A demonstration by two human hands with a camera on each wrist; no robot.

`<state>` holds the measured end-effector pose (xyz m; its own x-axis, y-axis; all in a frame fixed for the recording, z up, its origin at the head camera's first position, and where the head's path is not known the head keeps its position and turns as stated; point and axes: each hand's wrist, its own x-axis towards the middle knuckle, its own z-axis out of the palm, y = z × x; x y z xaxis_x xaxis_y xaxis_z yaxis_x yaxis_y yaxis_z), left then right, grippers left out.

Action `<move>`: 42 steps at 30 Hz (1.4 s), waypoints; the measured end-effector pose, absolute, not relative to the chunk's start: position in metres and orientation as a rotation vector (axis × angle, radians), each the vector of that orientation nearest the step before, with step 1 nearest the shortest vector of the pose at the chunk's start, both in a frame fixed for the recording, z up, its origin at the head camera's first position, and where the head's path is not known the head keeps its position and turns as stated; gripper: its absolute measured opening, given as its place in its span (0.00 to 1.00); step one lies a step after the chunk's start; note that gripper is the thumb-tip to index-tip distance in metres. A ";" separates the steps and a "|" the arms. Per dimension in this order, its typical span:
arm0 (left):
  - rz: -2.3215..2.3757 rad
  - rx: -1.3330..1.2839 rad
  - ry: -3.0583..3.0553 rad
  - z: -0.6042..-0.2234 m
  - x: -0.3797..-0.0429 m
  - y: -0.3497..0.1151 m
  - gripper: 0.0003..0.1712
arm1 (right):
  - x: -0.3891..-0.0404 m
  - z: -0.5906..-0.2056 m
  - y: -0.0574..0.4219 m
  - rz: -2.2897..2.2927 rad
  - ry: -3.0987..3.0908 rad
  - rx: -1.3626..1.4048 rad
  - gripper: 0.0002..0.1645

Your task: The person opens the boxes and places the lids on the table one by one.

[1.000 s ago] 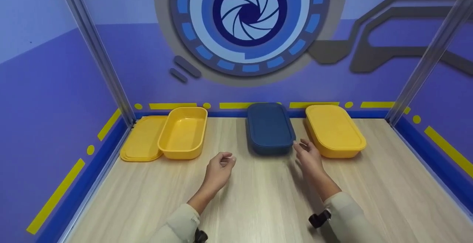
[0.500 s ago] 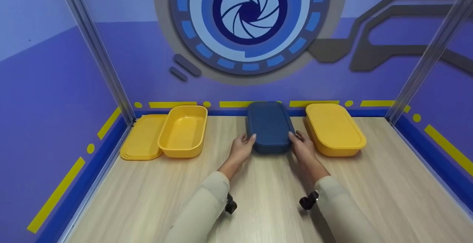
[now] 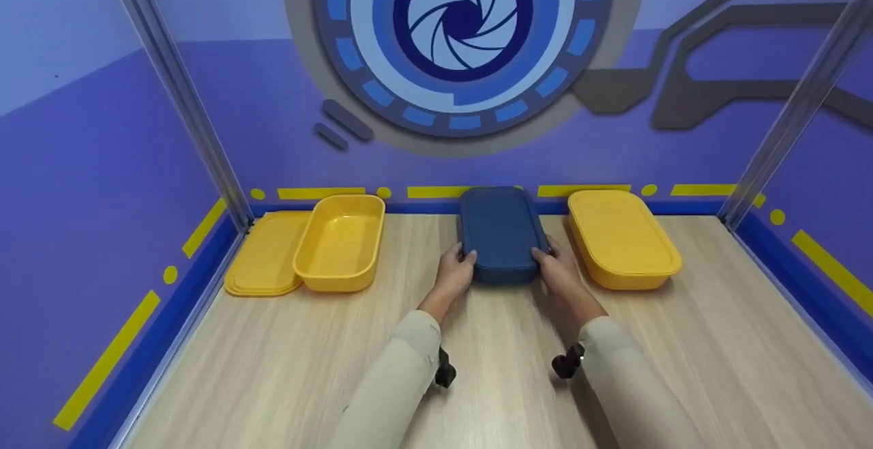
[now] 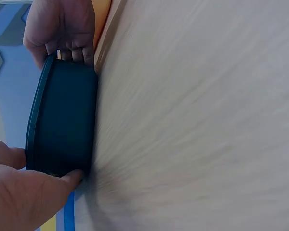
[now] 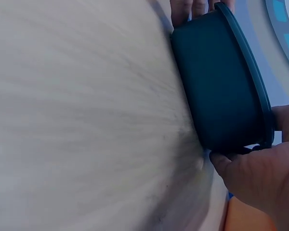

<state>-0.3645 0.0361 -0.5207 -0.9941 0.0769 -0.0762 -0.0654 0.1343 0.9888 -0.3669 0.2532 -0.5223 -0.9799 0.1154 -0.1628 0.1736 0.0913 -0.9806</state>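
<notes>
A dark blue lidded food container (image 3: 501, 234) stands near the back of the table, between my two hands in the head view. My left hand (image 3: 455, 273) grips its left side close to the front corner, the thumb at the lid's edge. On the opposite side my right hand (image 3: 559, 271) holds it the same way, thumb at the lid rim and fingers along the wall. Both wrist views show the container's front wall (image 4: 67, 115) with a hand at either end. The lid is on, so the inside is hidden.
Right of the blue container stands a yellow lidded container (image 3: 624, 234), close to my right hand. To the left, an open yellow container (image 3: 335, 284) overlaps a flat yellow lid (image 3: 262, 265). A printed wall (image 3: 436, 169) rises directly behind the table (image 3: 498, 367).
My left hand has moved right and forward to the blue container's left side. My right hand has closed in on its right side. Both hands now grip the container, which has barely shifted.
</notes>
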 end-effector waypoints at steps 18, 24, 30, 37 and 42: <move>1.983 0.002 2.369 -0.522 -0.362 0.038 0.26 | -0.365 -0.517 0.264 -1.859 2.387 0.181 0.42; 1.960 -0.019 2.389 -0.521 -0.356 0.037 0.25 | -0.360 -0.516 0.264 -1.860 2.355 0.185 0.42; 1.957 -0.013 2.353 -0.518 -0.347 0.034 0.26 | -0.350 -0.516 0.263 -1.852 2.405 0.179 0.42; 1.972 -0.042 2.305 -0.518 -0.327 0.025 0.30 | -0.331 -0.522 0.256 -1.846 2.518 0.149 0.42; 1.991 -0.082 2.316 -0.522 -0.306 0.018 0.30 | -0.311 -0.526 0.251 -1.760 2.618 0.107 0.42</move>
